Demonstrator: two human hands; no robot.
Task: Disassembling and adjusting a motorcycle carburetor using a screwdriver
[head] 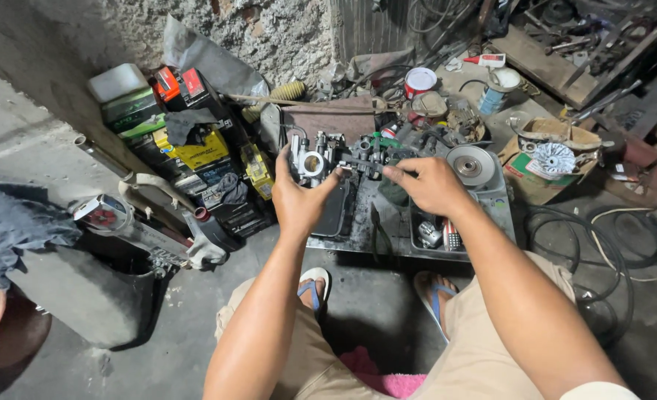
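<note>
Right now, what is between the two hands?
In the head view, a thin dark metal tool spans from the right hand to the silver metal carburetor held by the left hand.

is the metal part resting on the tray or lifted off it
Lifted. The left hand holds the metal part up above the dark tray, while the right hand meets it from the side with a thin tool.

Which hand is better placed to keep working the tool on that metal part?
Probably the right hand: it already grips the tool at the carburetor, which the left hand cradles.
</note>
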